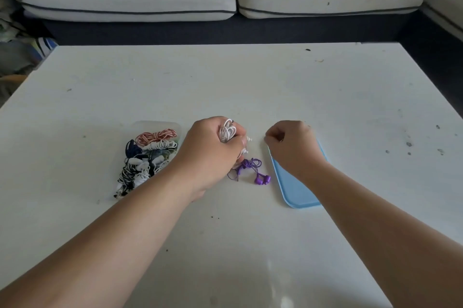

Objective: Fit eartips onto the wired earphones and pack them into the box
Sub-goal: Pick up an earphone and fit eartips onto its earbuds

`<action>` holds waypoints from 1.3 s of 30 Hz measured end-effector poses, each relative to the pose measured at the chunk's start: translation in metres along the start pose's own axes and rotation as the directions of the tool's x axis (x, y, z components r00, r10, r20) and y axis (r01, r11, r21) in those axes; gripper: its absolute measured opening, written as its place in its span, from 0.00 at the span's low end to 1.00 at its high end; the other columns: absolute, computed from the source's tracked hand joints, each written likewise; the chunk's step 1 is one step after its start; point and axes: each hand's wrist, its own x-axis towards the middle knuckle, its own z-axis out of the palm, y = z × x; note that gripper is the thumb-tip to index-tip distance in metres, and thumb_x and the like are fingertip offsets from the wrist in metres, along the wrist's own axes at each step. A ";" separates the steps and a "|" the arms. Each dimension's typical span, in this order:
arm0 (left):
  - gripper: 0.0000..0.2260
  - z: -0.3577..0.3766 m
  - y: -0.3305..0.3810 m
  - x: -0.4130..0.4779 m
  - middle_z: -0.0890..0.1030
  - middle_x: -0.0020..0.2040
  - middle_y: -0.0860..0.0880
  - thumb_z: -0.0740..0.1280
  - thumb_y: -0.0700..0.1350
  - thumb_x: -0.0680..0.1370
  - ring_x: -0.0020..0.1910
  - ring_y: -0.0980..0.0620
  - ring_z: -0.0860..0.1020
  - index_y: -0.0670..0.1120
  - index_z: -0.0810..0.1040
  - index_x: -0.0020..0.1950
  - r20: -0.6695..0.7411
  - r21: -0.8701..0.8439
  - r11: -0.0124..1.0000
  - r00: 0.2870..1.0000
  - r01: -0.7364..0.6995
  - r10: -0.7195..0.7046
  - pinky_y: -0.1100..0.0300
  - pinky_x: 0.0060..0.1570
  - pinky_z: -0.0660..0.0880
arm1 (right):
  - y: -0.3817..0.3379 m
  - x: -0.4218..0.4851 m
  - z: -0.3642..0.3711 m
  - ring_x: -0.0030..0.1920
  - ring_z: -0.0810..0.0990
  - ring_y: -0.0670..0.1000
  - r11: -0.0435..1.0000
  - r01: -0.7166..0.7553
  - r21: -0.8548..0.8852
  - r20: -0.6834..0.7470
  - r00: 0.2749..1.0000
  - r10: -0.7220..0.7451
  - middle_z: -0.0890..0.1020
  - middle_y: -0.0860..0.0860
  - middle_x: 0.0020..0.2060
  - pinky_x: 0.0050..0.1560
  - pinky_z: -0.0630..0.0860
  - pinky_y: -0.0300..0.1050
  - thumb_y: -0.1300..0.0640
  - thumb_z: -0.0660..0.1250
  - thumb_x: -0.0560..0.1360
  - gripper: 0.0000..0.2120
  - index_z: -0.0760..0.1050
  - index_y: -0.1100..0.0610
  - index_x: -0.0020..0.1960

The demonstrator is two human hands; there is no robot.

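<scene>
Head camera looks down on the white earphones (227, 133), coiled in a bundle and gripped in the left hand (213, 154). The fingers are curled around the cable, and the two buds stick out to the right, probably so that an eartip can be pushed on. The right hand (292, 147) is just beside them, on their right but apart. Its fingertips are drawn together as if pinching something small, but whether it holds an eartip cannot be seen. Near the left hand lie the purple earphones (250, 170) on the table (225, 82). At the left stands the clear box (172, 126), already holding many coiled pairs. Its blue lid (298, 190) lies flat at the right, partly under the right wrist, out of the way.
</scene>
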 end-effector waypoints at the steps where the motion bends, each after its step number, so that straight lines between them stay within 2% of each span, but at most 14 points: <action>1: 0.04 0.000 0.002 -0.001 0.86 0.41 0.43 0.71 0.37 0.79 0.33 0.56 0.82 0.44 0.84 0.47 -0.001 -0.013 1.000 1.000 -0.002 0.002 0.67 0.29 0.75 | -0.008 -0.007 -0.008 0.33 0.80 0.50 0.986 -0.054 0.158 0.020 0.998 0.052 0.84 0.52 0.35 0.32 0.76 0.40 0.62 0.70 0.76 0.05 0.83 0.56 0.43; 3: 0.04 -0.001 0.005 -0.002 0.87 0.41 0.45 0.70 0.37 0.80 0.33 0.57 0.83 0.45 0.84 0.48 0.007 -0.027 1.000 1.000 -0.005 0.005 0.68 0.30 0.75 | -0.021 -0.024 -0.024 0.31 0.83 0.49 0.853 -0.202 0.480 0.141 0.978 0.152 0.86 0.57 0.36 0.27 0.74 0.35 0.64 0.73 0.75 0.02 0.84 0.60 0.47; 5: 0.04 0.000 0.008 -0.006 0.87 0.42 0.48 0.71 0.39 0.80 0.35 0.57 0.85 0.47 0.84 0.49 0.023 -0.021 1.000 1.000 -0.017 0.018 0.66 0.32 0.77 | -0.025 -0.040 -0.037 0.36 0.86 0.54 0.669 -0.297 0.681 0.252 0.953 0.166 0.86 0.61 0.39 0.35 0.81 0.38 0.68 0.75 0.74 0.05 0.84 0.64 0.50; 7: 0.03 0.002 0.010 -0.013 0.87 0.42 0.48 0.72 0.40 0.80 0.35 0.56 0.85 0.48 0.84 0.49 0.051 -0.027 0.999 0.998 -0.023 0.024 0.63 0.35 0.80 | -0.026 -0.054 -0.044 0.39 0.86 0.55 0.541 -0.331 0.774 0.302 0.942 0.144 0.86 0.61 0.40 0.43 0.84 0.44 0.69 0.74 0.74 0.07 0.83 0.67 0.52; 9: 0.02 0.005 0.010 -0.021 0.87 0.41 0.47 0.72 0.41 0.80 0.32 0.57 0.83 0.47 0.84 0.50 0.078 -0.035 0.999 0.997 -0.023 0.026 0.61 0.36 0.79 | -0.027 -0.065 -0.047 0.39 0.86 0.54 0.488 -0.338 0.805 0.312 0.940 0.136 0.86 0.60 0.39 0.45 0.84 0.44 0.69 0.73 0.75 0.07 0.82 0.68 0.53; 12: 0.03 0.007 0.009 -0.032 0.86 0.40 0.47 0.72 0.41 0.80 0.33 0.56 0.83 0.48 0.84 0.49 0.103 -0.051 0.998 0.994 -0.026 0.031 0.63 0.35 0.78 | -0.027 -0.082 -0.049 0.39 0.86 0.54 0.485 -0.353 0.800 0.314 0.935 0.164 0.86 0.59 0.38 0.46 0.84 0.44 0.69 0.72 0.76 0.06 0.82 0.67 0.52; 16: 0.04 0.012 0.003 -0.041 0.87 0.41 0.47 0.70 0.41 0.81 0.38 0.54 0.85 0.48 0.85 0.50 0.143 -0.064 0.998 0.990 0.010 0.000 0.62 0.36 0.79 | -0.019 -0.098 -0.049 0.39 0.86 0.53 0.406 -0.401 0.821 0.362 0.916 0.172 0.85 0.58 0.38 0.44 0.84 0.42 0.70 0.71 0.76 0.04 0.83 0.67 0.50; 23: 0.04 0.020 -0.016 -0.053 0.87 0.44 0.49 0.71 0.43 0.80 0.38 0.54 0.84 0.48 0.86 0.49 0.185 -0.086 0.991 0.979 0.098 -0.081 0.62 0.37 0.78 | -0.001 -0.106 -0.038 0.40 0.85 0.53 0.403 -0.491 0.772 0.453 0.870 0.193 0.86 0.60 0.41 0.45 0.84 0.43 0.69 0.70 0.76 0.05 0.83 0.68 0.51; 26: 0.05 0.018 -0.021 -0.054 0.86 0.42 0.45 0.71 0.42 0.80 0.37 0.54 0.83 0.48 0.86 0.48 0.186 -0.096 0.988 0.978 0.119 -0.100 0.64 0.36 0.77 | 0.003 -0.106 -0.034 0.41 0.85 0.53 0.388 -0.520 0.761 0.503 0.851 0.153 0.86 0.61 0.42 0.45 0.84 0.43 0.69 0.69 0.77 0.05 0.84 0.66 0.50; 29: 0.04 0.017 -0.024 -0.054 0.86 0.42 0.43 0.71 0.42 0.80 0.36 0.54 0.82 0.47 0.87 0.48 0.184 -0.140 0.979 0.976 0.146 -0.119 0.65 0.34 0.76 | 0.003 -0.104 -0.031 0.41 0.85 0.53 0.390 -0.529 0.754 0.519 0.843 0.140 0.85 0.61 0.43 0.45 0.84 0.43 0.69 0.69 0.77 0.06 0.83 0.67 0.51; 33: 0.05 0.015 -0.024 -0.052 0.86 0.41 0.43 0.71 0.41 0.80 0.35 0.55 0.82 0.47 0.87 0.49 0.176 -0.167 0.975 0.977 0.150 -0.120 0.66 0.32 0.74 | 0.001 -0.100 -0.029 0.42 0.85 0.53 0.370 -0.532 0.762 0.533 0.839 0.110 0.86 0.61 0.43 0.47 0.84 0.43 0.69 0.67 0.79 0.08 0.85 0.64 0.47; 36: 0.05 0.013 -0.026 -0.051 0.86 0.43 0.41 0.71 0.42 0.80 0.37 0.54 0.83 0.48 0.87 0.49 0.172 -0.167 0.974 0.977 0.153 -0.124 0.64 0.34 0.76 | 0.000 -0.099 -0.029 0.44 0.85 0.54 0.412 -0.508 0.757 0.526 0.847 0.077 0.86 0.61 0.44 0.48 0.84 0.43 0.69 0.66 0.79 0.08 0.84 0.66 0.51; 39: 0.04 0.012 -0.026 -0.052 0.86 0.43 0.42 0.72 0.43 0.79 0.37 0.53 0.83 0.49 0.87 0.48 0.174 -0.178 0.972 0.977 0.154 -0.123 0.64 0.35 0.76 | 0.000 -0.101 -0.027 0.44 0.85 0.55 0.403 -0.495 0.770 0.502 0.860 0.098 0.86 0.63 0.45 0.47 0.84 0.44 0.69 0.67 0.78 0.07 0.83 0.67 0.52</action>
